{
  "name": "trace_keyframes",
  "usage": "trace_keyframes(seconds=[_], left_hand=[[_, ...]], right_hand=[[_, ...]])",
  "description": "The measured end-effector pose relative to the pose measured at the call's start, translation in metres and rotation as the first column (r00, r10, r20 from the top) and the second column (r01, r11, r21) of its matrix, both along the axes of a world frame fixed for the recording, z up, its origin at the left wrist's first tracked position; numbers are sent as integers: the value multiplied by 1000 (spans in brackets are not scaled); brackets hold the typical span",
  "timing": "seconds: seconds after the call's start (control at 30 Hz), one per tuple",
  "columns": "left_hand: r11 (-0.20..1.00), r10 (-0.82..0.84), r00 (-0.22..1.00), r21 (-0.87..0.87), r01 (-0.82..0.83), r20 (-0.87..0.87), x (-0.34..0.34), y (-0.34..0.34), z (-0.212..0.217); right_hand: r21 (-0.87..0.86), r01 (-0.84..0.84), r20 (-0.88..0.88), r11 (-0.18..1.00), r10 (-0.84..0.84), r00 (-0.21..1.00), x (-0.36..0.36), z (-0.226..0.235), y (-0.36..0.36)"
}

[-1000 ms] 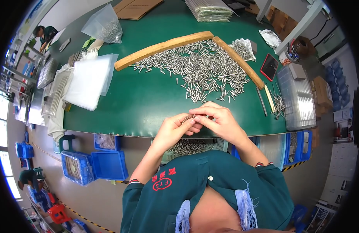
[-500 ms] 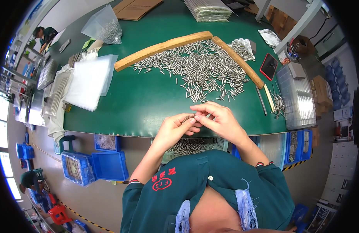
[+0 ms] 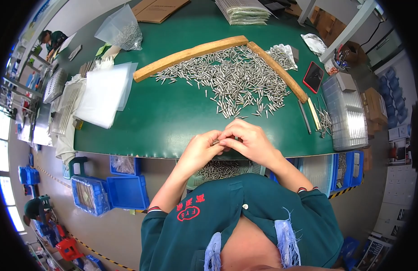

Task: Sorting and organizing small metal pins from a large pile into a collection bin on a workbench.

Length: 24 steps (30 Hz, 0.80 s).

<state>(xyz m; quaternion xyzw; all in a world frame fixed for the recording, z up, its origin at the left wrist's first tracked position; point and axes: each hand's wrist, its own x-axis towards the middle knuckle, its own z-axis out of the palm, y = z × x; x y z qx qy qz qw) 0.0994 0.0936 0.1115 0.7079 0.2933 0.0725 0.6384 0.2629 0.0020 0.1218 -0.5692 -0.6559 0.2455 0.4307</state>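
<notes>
Just above the table's near edge, my left hand is closed on a few small metal pins, mostly hidden by the fingers. Against its fingertips presses my right hand, its thumb and index finger pinched at the same pins; I cannot make out whether it holds one of its own. Beyond both hands spreads a large pile of silvery pointed metal pins. Two wooden bars, one on the left and one on the right, meet in a corner behind the pile.
Clear plastic sheets lie at left, near a bag of pins. At right are a red-edged phone, a thin metal strip and a stack of clear plastic boxes. A green basket with more pins sits below the table edge.
My right hand has shifted slightly left and down, and its fingers have curled in over the left fingertips. The pins in hand are now more covered. The pile looks unchanged.
</notes>
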Motion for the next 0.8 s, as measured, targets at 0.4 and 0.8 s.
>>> trace_keyframes(seconds=[0.4, 0.8], left_hand=[[942, -18, 989, -329, 67, 150, -8, -3, 3], [981, 183, 974, -92, -172, 133, -30, 14, -17]], right_hand=[[-318, -431, -925, 844, -376, -56, 12, -47, 1], [-499, -418, -672, 759, -35, 740, 7, -39, -14]])
